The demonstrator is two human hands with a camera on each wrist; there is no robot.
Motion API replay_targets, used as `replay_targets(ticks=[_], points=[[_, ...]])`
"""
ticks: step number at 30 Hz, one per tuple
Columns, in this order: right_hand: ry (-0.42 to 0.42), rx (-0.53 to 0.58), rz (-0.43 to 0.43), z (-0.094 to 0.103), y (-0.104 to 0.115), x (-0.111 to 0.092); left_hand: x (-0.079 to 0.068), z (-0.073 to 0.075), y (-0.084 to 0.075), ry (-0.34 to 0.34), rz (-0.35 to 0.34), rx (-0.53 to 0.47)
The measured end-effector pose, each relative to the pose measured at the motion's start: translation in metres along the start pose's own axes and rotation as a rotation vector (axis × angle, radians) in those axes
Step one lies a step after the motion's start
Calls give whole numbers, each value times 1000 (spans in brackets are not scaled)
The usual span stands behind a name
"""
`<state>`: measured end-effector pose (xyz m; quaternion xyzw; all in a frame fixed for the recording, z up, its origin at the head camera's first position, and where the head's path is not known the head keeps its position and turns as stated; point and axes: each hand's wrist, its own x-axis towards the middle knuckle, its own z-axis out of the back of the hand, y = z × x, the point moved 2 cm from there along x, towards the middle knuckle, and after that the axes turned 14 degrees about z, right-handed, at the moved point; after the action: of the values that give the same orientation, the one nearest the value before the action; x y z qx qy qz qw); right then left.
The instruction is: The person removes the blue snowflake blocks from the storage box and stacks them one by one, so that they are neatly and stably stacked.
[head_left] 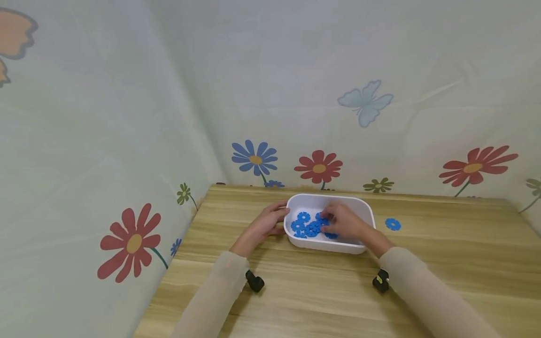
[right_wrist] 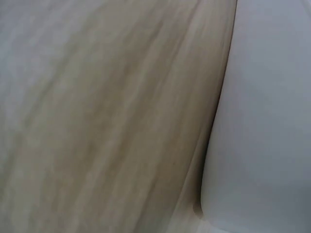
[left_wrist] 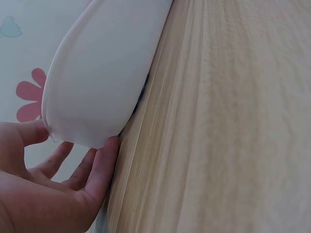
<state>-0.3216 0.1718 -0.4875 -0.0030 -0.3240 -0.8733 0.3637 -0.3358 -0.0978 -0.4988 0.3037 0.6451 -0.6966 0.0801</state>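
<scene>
The white tub (head_left: pixel 325 245) lies open above, its walls (left_wrist: pixel 107 63) blocking sideways passage.

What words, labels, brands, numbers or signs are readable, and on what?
Readable text: none.
Yellow-green mark on the black right-wrist device: too small to read, can't tell if it's text.
White tray: no lettering visible.
Blue pieces: no lettering visible.
Backdrop: flower and butterfly prints, no words visible.
</scene>
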Motion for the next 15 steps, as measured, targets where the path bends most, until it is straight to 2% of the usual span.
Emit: replay_targets(ticks=[7,15], points=[[28,-43,5,-1,3,-1,-3,0,-2,-3,-5,1],[40,-38,-8,-1,5,-1,-4,0,-2,-4,2,3]])
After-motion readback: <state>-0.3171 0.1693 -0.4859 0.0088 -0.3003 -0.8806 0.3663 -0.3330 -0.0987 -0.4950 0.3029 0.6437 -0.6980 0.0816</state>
